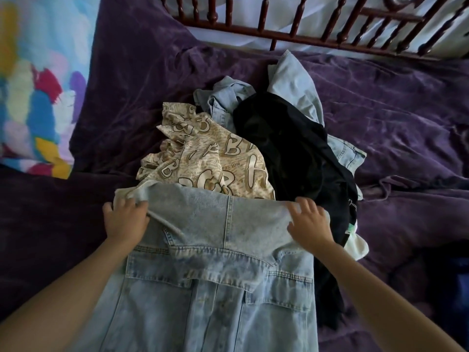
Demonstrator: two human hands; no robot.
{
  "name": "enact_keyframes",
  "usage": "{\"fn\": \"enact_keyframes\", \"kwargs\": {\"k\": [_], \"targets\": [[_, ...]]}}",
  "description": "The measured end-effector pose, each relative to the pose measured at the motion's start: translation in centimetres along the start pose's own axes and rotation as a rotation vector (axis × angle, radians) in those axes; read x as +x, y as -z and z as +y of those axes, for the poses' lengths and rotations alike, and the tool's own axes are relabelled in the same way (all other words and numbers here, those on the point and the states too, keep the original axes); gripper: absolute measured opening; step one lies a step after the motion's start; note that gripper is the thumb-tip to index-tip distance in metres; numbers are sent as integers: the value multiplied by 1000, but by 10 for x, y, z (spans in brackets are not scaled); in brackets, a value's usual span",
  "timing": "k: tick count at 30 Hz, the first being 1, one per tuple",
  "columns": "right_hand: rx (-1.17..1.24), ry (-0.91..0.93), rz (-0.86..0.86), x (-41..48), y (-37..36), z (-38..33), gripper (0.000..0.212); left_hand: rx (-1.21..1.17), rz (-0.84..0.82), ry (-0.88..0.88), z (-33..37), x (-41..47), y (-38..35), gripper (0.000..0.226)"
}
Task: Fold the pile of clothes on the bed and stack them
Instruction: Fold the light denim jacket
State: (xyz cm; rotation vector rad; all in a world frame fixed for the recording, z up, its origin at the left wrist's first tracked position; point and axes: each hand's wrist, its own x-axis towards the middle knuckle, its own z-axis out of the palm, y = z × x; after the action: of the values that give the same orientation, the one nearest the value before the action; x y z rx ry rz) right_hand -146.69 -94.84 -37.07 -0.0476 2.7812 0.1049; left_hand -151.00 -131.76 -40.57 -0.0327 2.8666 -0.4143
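The jacket [218,288] runs off the bottom edge, hem unseen. Fingertips of the left grip [125,221] are buried in a jacket fold. The jacket covers the lower edge of the printed shirt [203,153]. The black garment [291,153] hides most of the pale denim [297,82] behind it and of a white cloth [357,246] at centre right. The pillow [33,97], upper left, is blurred and cut by the frame edge; the headboard [304,41] is cut by the top
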Motion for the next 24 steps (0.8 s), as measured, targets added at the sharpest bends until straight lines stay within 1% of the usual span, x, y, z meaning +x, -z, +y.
{"fn": "enact_keyframes", "kwargs": {"k": [1,3,5,7,8,9,10,11,14,15,16,17,19,20,21,22,23,24], "targets": [[42,-54,-4,6,1,5,64,-1,-23,-11,-4,2,1,28],[108,-114,-65,14,1,15,67,-46,-63,-12,-9,4,2,23],[127,-140,-101,19,-3,22,60,-249,-6,55,-10,12,6,23],[144,-139,-69,21,-7,24,51,-489,35,197,-5,33,14,30],[157,-139,-51,21,-8,23,48,-557,0,230,-2,47,17,34],[157,-140,-35,20,-10,22,45,-589,-75,231,0,60,19,38],[153,-141,-19,19,-10,22,43,-623,-157,204,2,71,20,39],[144,-145,-9,18,-10,22,41,-668,-211,171,3,79,20,36],[103,-155,-4,13,-10,23,34,-727,-240,125,5,92,17,23],[90,-152,-1,12,-10,23,31,-764,-251,174,6,93,18,21],[78,-152,2,11,-10,24,28,-872,-235,267,5,96,19,19],[67,-160,0,10,-10,24,25,-1015,-220,390,0,100,21,21],[90,-197,0,7,-11,28,19,-1378,-198,646,-19,105,26,29],[128,-217,-4,7,-11,30,15,-1514,-197,723,-29,106,25,32],[172,-235,-15,6,-10,30,14,-1585,-207,728,-37,107,20,33],[203,-241,-37,7,-9,30,14,-1582,-193,681,-38,105,19,33],[230,-240,-59,8,-8,31,14,-1510,-155,607,-36,102,17,35],[269,-240,-79,10,-8,32,15,-1375,-110,532,-32,97,17,40]]}}
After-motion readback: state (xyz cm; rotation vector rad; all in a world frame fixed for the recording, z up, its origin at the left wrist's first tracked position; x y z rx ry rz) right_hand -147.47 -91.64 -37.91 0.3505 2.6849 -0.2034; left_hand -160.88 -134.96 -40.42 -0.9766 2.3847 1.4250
